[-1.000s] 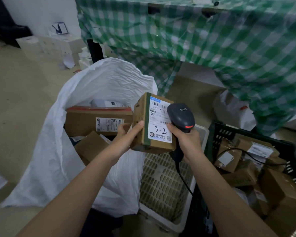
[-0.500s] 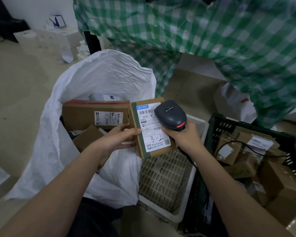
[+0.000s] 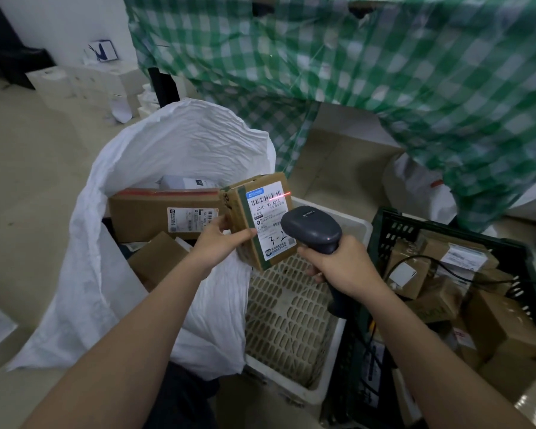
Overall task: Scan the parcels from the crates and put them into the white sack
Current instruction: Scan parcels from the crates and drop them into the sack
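My left hand [image 3: 220, 243] grips a small brown parcel [image 3: 262, 218] by its left edge, label up, over the gap between sack and white crate. The label reads "3-2", and a red laser line crosses its barcode at the top. My right hand [image 3: 341, 264] holds a dark handheld scanner [image 3: 311, 229] by its handle, with the head pointed at that label. The white sack [image 3: 180, 147] stands open at left with several brown boxes inside, among them a long box [image 3: 164, 212]. The white crate [image 3: 291, 317] beneath the parcel shows a bare slotted floor.
A dark green crate [image 3: 446, 230] at right holds several cardboard parcels, with the scanner's black cable trailing across them. A green checked cloth [image 3: 384, 75] hangs over a table behind. White boxes [image 3: 84, 85] are stacked on the floor at the far left.
The parcel has tilted flatter with its label facing up. The scanner has drawn back toward me off the label, and its red laser line now shows on the barcode.
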`<state>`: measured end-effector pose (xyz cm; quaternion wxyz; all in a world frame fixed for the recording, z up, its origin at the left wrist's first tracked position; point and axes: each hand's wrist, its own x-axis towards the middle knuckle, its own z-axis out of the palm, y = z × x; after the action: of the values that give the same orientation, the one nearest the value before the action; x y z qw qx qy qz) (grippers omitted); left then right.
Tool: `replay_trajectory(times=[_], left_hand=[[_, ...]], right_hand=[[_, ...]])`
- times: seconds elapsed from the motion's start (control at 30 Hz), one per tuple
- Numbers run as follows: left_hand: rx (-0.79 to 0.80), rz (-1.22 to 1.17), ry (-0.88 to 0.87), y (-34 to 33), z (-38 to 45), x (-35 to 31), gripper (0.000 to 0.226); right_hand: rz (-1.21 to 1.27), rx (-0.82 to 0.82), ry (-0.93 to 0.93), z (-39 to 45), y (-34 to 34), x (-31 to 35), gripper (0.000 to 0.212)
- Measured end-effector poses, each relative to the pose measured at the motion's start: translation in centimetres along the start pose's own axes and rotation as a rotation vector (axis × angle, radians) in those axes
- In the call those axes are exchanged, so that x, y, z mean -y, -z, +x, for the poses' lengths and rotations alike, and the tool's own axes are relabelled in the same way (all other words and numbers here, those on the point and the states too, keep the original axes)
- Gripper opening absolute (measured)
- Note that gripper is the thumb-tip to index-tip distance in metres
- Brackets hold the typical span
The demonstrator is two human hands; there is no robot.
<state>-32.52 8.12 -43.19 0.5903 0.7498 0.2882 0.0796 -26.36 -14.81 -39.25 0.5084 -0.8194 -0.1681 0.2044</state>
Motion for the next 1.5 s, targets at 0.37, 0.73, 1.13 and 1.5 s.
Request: replay_trajectory(times=[0.37,0.73,1.13,1.5], left_hand=[[0.031,0.016,0.013,-0.1,0.0,0.3,0.078],[-0.024,-0.118,-0.050,0.8,-2.1,-0.4,0.036],[-0.508,0.777,-0.188,9.2,-2.7,-1.2,0.066],[-0.239,0.083,-0.206,5.6,-3.2,-2.4,0.044]], right_hand=[[-0.039,0.060,0.019,-0.4,0.8,0.5,0.005],[0.117,-0.076,0.078,0.6,-0.7,1.5,0.011],[0.299,-0.204,0.047,3.5,-6.5,3.2,0.018],[0.350,-0.150,-0.045,2.2,-5.6,0.7,0.016]])
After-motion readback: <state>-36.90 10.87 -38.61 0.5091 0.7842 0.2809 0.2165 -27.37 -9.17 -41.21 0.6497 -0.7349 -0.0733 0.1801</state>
